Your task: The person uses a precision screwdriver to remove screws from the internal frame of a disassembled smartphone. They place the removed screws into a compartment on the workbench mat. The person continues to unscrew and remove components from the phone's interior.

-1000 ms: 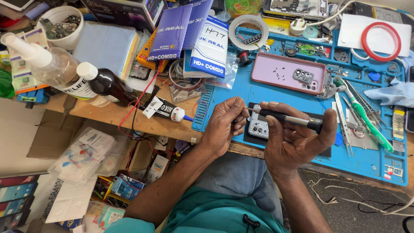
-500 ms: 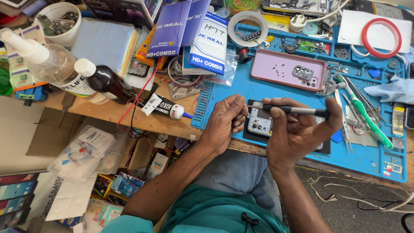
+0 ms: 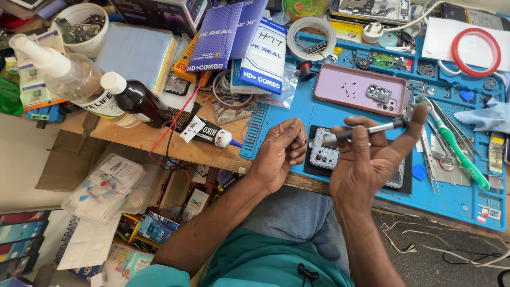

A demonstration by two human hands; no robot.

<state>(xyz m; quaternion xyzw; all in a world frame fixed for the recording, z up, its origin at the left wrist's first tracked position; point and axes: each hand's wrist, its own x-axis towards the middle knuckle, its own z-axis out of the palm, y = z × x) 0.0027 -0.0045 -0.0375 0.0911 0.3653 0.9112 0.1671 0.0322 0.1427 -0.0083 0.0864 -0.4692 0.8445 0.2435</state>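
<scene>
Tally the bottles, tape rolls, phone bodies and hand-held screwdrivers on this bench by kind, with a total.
Bottles: 2, a clear spray bottle and a dark bottle.
Tape rolls: 2, a white roll and a red ring.
Phone bodies: 2, a pink phone and a grey phone.
Screwdrivers: 1, the screwdriver in the right hand.
Total: 7.

Left hand curled, fingertips on the top edge of the silver phone, which lies back up on a dark pad on the blue mat. Right hand holds a screwdriver lying level across its fingers, just above the phone, forefinger stretched to its far end. Pink case with small screws on it sits just beyond. Green tool to the right. Tape roll and two bottles further left.
</scene>
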